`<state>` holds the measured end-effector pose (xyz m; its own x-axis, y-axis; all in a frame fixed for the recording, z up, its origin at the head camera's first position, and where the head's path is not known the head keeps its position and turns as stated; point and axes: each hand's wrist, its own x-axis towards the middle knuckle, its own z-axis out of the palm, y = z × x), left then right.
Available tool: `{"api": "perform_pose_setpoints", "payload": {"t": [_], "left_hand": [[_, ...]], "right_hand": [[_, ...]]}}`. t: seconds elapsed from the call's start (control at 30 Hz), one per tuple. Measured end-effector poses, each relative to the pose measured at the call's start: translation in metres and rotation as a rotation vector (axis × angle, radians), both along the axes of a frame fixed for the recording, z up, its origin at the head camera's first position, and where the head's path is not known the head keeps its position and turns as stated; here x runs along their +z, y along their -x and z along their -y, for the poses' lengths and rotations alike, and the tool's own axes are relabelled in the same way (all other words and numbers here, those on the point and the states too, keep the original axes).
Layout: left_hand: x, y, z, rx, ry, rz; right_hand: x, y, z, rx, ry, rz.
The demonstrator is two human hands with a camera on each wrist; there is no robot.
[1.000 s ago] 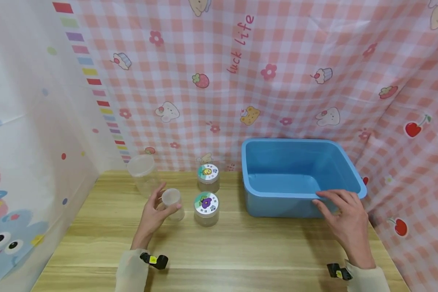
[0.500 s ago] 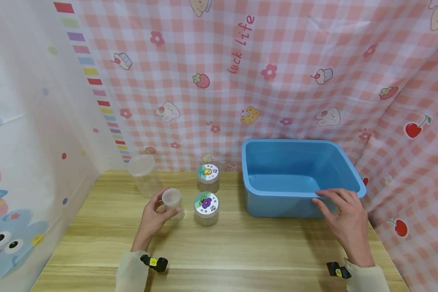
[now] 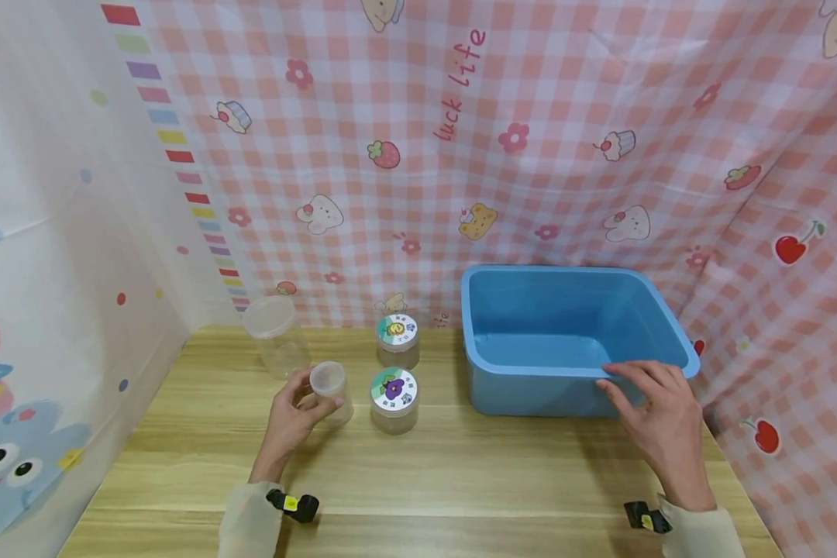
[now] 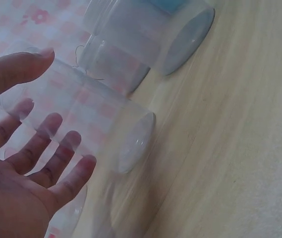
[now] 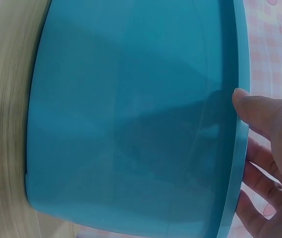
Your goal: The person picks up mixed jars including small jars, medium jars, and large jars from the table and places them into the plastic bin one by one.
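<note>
My left hand (image 3: 289,422) holds a small clear plastic jar (image 3: 330,380) with a translucent top, standing upright on the table. In the left wrist view, the thumb lies on one side of the jar (image 4: 106,111) and the fingers curl along the other. My right hand (image 3: 663,422) pinches the near rim of a blue plastic tub (image 3: 530,391). The right wrist view has the thumb against the outside of the rim and the other fingers over on the inner side, with the tub's wall (image 5: 131,99) filling much of the picture.
Right of the held jar stand two round jars with printed lids, one with a purple picture (image 3: 394,399) and one with a yellow picture (image 3: 398,341) behind. A taller clear jar (image 3: 275,333) stands at the back left. Checked cloth (image 3: 418,194) hangs behind the wooden table (image 3: 460,473).
The fingers of my left hand, stretched beside the small jar earlier, have drawn in round it. My right hand and the tub stay where they were.
</note>
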<state>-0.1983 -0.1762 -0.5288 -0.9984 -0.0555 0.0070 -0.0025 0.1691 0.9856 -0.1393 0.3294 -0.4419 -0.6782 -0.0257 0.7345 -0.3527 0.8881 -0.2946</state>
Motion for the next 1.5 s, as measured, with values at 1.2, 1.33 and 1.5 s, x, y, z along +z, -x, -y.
{"api": "perform_pose_setpoints", "payload": {"t": [1.2, 1.33, 1.5], "left_hand": [[0.048, 0.01, 0.002, -0.035, 0.043, -0.089], [0.053, 0.012, 0.002, -0.045, 0.046, -0.109], [0.059, 0.016, 0.001, -0.054, 0.048, -0.129]], "right_hand": [[0.0, 0.0, 0.0, 0.008, -0.014, 0.001], [0.0, 0.0, 0.0, 0.006, -0.023, -0.002], [0.0, 0.0, 0.0, 0.009, -0.03, -0.007]]}}
